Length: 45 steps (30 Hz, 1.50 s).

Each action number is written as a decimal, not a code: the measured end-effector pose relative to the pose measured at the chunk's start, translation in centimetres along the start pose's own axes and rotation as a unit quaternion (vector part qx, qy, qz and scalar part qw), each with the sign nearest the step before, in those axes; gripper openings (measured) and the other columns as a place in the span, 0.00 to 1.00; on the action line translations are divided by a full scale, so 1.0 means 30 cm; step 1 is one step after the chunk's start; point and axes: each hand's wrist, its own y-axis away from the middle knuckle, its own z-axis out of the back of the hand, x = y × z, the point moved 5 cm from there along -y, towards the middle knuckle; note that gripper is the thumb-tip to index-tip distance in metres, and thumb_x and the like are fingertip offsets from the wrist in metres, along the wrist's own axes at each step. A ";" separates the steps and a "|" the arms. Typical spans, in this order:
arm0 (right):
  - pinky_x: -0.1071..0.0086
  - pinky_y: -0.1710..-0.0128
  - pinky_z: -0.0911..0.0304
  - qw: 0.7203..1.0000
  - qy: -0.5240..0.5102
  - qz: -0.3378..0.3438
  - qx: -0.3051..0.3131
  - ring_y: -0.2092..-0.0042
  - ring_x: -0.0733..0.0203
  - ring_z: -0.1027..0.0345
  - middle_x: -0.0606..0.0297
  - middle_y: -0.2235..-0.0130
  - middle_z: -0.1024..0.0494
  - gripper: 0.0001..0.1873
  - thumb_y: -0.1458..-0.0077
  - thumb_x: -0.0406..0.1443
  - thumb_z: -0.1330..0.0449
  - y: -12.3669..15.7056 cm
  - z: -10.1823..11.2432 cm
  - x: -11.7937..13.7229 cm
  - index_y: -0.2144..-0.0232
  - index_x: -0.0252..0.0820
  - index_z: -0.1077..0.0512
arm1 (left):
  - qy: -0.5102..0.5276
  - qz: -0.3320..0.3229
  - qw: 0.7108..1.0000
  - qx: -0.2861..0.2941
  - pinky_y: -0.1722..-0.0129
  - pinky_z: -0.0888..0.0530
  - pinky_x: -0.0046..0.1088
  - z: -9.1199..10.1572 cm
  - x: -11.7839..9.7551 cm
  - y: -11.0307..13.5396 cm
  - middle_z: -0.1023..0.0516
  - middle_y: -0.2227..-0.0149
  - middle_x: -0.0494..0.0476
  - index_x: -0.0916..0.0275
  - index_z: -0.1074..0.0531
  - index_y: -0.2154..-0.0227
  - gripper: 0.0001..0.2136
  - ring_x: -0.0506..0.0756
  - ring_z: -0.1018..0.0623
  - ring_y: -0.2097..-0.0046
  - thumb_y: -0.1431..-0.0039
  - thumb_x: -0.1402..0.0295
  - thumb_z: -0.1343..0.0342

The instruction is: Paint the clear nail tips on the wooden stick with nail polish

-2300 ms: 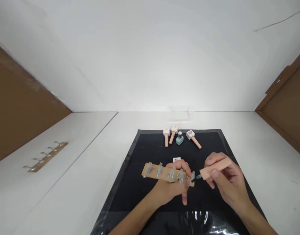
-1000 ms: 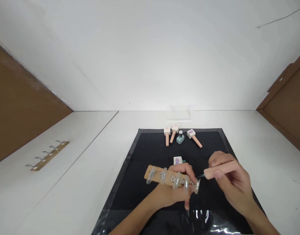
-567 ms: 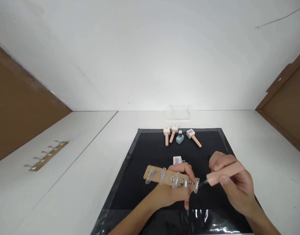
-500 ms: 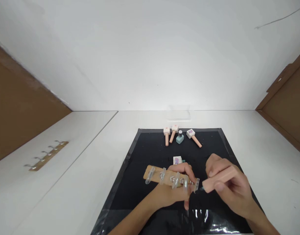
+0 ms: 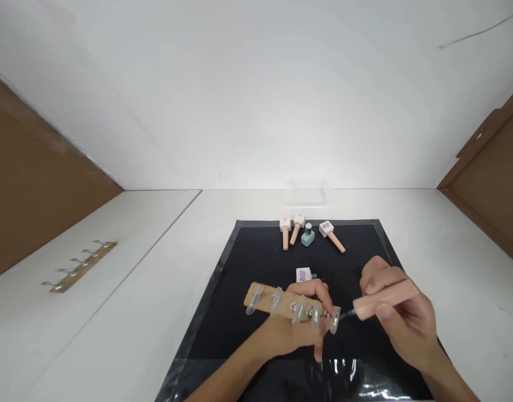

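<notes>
We hold the wooden strip (image 5: pixel 268 301) of clear nail tips just above the near middle of the black mat (image 5: pixel 248 262), our left hand (image 5: pixel 296 330) curled around its right end from beneath, which leaves the tips free. Our right hand (image 5: pixel 402 321) pinches the peach brush handle (image 5: pixel 386 293), wrist bent inward, bristles meeting the rightmost tip (image 5: pixel 335 320).

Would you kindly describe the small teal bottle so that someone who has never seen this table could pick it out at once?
Find the black mat on the white table and look along its far edge, where a short row of bottles sits. The teal bottle stands upright among three peach-capped bottles lying flat; it alone is teal and has no long peach cap.
</notes>
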 end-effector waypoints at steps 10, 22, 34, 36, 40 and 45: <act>0.69 0.74 0.42 0.985 -0.129 -0.115 -0.018 0.72 0.62 0.37 0.65 0.72 0.28 0.06 0.41 0.39 0.43 0.023 0.015 -0.041 0.68 0.47 0.27 | 0.012 -0.009 1.000 -0.011 0.89 0.33 0.13 0.009 0.013 -0.004 0.33 0.81 0.44 0.67 0.34 0.78 0.12 0.44 0.29 0.86 0.57 0.68 0.34; 0.73 0.76 0.51 0.961 -0.146 -0.214 0.097 0.75 0.66 0.48 0.71 0.76 0.40 0.10 0.42 0.43 0.45 0.028 -0.027 -0.064 0.72 0.46 0.33 | 0.025 0.007 0.999 -0.035 0.91 0.34 0.14 0.005 0.008 -0.005 0.33 0.83 0.44 0.67 0.34 0.79 0.14 0.44 0.30 0.87 0.62 0.68 0.32; 0.72 0.76 0.47 0.985 -0.045 -0.105 0.131 0.73 0.64 0.43 0.69 0.73 0.35 0.09 0.51 0.27 0.45 0.003 -0.019 -0.018 0.68 0.45 0.33 | 0.087 -0.017 0.996 0.010 0.88 0.30 0.16 0.018 0.042 -0.008 0.31 0.85 0.44 0.66 0.32 0.77 0.11 0.44 0.31 0.87 0.59 0.73 0.34; 0.73 0.76 0.46 0.986 -0.032 -0.084 0.137 0.72 0.64 0.42 0.68 0.73 0.34 0.13 0.53 0.25 0.46 -0.003 -0.020 -0.009 0.67 0.45 0.33 | 0.086 -0.017 0.996 0.007 0.89 0.31 0.15 0.017 0.041 -0.007 0.31 0.84 0.44 0.66 0.32 0.77 0.10 0.44 0.31 0.87 0.59 0.74 0.34; 0.73 0.76 0.45 0.987 -0.003 -0.069 0.146 0.72 0.64 0.41 0.68 0.72 0.36 0.18 0.57 0.21 0.49 -0.011 -0.022 0.003 0.68 0.45 0.32 | 0.091 -0.017 0.996 0.013 0.89 0.30 0.15 0.012 0.038 -0.009 0.32 0.83 0.43 0.66 0.33 0.77 0.10 0.44 0.31 0.87 0.58 0.74 0.34; 0.74 0.76 0.46 0.986 -0.011 -0.082 0.142 0.72 0.65 0.42 0.70 0.73 0.41 0.19 0.59 0.19 0.51 -0.009 -0.017 -0.001 0.72 0.45 0.31 | 0.099 -0.011 0.995 0.009 0.89 0.30 0.15 0.014 0.043 -0.013 0.31 0.81 0.44 0.66 0.33 0.77 0.12 0.43 0.32 0.87 0.61 0.74 0.33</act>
